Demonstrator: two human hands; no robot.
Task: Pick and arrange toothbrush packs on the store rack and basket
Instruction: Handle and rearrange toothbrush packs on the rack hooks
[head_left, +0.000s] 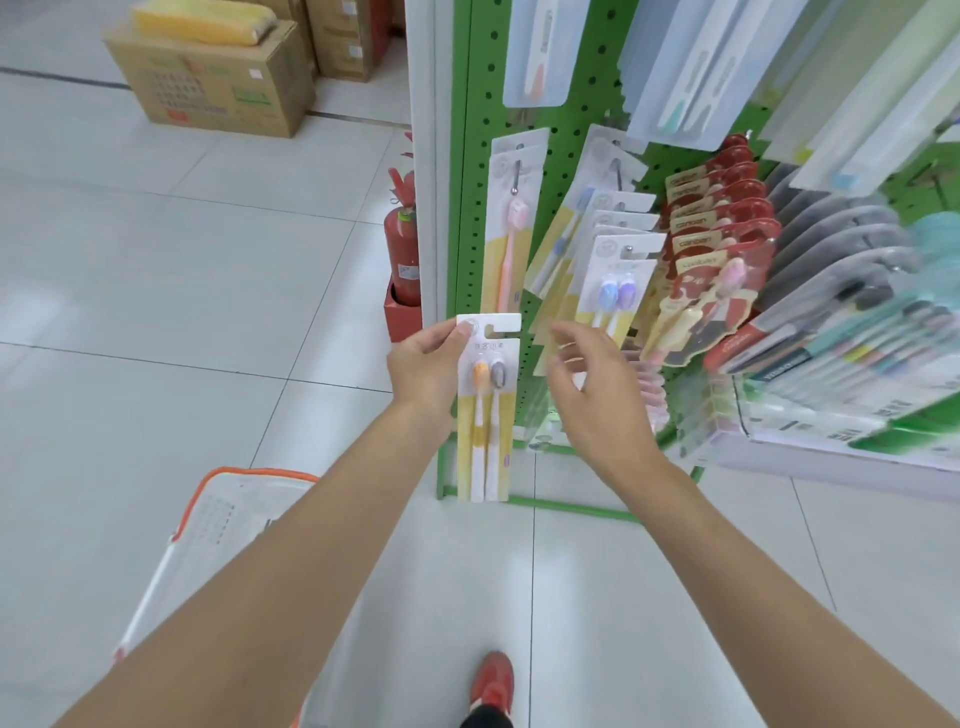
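Toothbrush pack of yellow-and-white card (487, 436) — my left hand (423, 366) pinches its top corner; my right hand (597, 400), fingers loosely spread, holds nothing beside the green pegboard rack (470, 171).

Glossy white tiled floor (156, 312), stacked cardboard boxes (218, 78), red fire extinguisher (402, 249).

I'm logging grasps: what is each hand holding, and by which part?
The left hand pinches the two-brush toothbrush pack by the top corner of its card, beside the hanging slot. The right hand holds nothing, fingers relaxed.
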